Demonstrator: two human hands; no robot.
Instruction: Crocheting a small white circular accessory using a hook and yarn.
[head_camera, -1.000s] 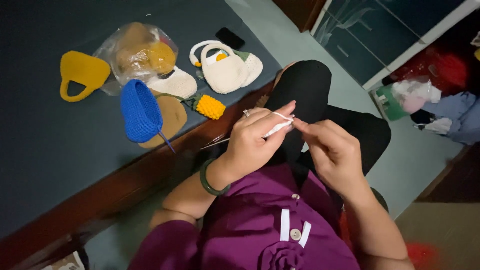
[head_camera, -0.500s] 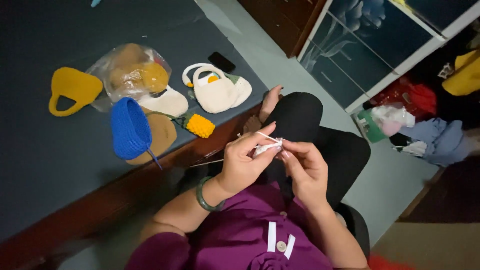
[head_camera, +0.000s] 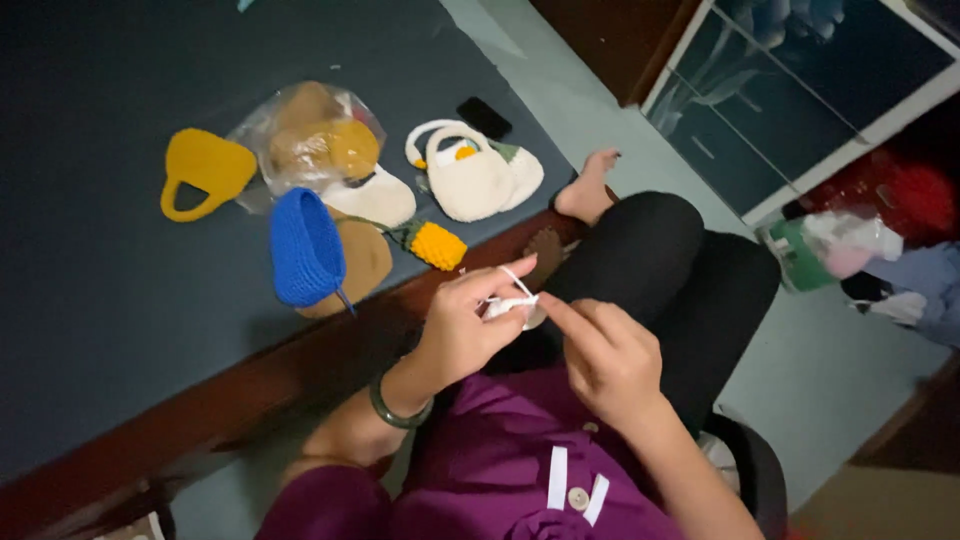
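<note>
My left hand (head_camera: 462, 325) and my right hand (head_camera: 600, 355) meet above my lap, both pinching a small white crochet piece (head_camera: 508, 303) with white yarn looped over the left fingers. A dark green bangle (head_camera: 396, 410) rings my left wrist. On the dark table (head_camera: 90, 290) lie a blue crocheted pouch (head_camera: 303, 248), a yellow crocheted bag (head_camera: 204, 170) and a cream crocheted bag (head_camera: 470, 180).
A clear plastic bag of tan and yellow pieces (head_camera: 310, 140), a small yellow crocheted piece (head_camera: 436, 245) and a black phone (head_camera: 484, 117) lie on the table. The wooden table edge (head_camera: 250, 380) runs before my knees. A glass-door cabinet (head_camera: 800, 90) and bundled clothes (head_camera: 880, 240) stand at right.
The view has shifted and my hands have dropped lower and closer to my body. The white piece has been drawn in between the fingertips.
</note>
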